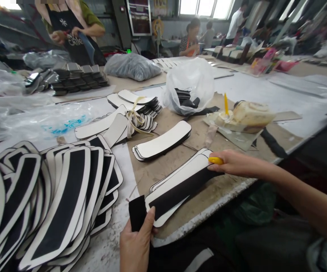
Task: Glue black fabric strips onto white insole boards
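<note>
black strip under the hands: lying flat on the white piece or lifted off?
Mostly flat: the black strip lies along the white piece; its near end overhangs, pinched by the left hand. Right hand presses the far end.

Bare brown board (149, 172) lies open between the single cream piece stack (163, 142) and the piece under the hands; the fanned black-and-cream stack (53, 200) blocks the left; the tied bundle (136, 113) and white bag (188, 88) close the far side; the glue pot (247, 117) obstructs the right; the table edge (209, 215) bounds the near side.
</note>
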### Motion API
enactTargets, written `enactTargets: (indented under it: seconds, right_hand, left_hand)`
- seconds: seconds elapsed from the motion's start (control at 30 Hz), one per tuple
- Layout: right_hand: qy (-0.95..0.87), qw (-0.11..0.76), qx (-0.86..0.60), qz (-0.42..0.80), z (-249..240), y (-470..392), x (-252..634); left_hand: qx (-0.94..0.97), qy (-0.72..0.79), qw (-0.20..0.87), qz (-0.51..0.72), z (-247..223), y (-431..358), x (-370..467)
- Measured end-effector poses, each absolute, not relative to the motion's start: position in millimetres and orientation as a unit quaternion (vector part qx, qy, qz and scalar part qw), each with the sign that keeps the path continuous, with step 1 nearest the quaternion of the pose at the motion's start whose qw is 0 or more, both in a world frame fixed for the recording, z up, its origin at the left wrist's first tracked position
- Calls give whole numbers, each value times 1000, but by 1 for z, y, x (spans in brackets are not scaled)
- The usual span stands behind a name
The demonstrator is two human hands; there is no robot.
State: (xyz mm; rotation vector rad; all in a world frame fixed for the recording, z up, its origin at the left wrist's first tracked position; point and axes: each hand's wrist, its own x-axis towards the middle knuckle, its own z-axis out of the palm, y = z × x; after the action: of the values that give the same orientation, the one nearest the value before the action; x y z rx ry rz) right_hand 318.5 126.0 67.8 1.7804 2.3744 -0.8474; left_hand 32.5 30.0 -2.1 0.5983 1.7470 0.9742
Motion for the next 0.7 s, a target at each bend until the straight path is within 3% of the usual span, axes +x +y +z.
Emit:
enactTargets:
  seconds: [0.27, 0.7]
  right_hand:
    - [771, 133, 616, -95, 51, 134, 295]
    - [770, 153, 616, -63, 39, 146, 292]
  left_hand:
    - [245, 748, 487, 378, -11, 32, 29]
    - [194, 798, 451, 349, -16, 38, 31]
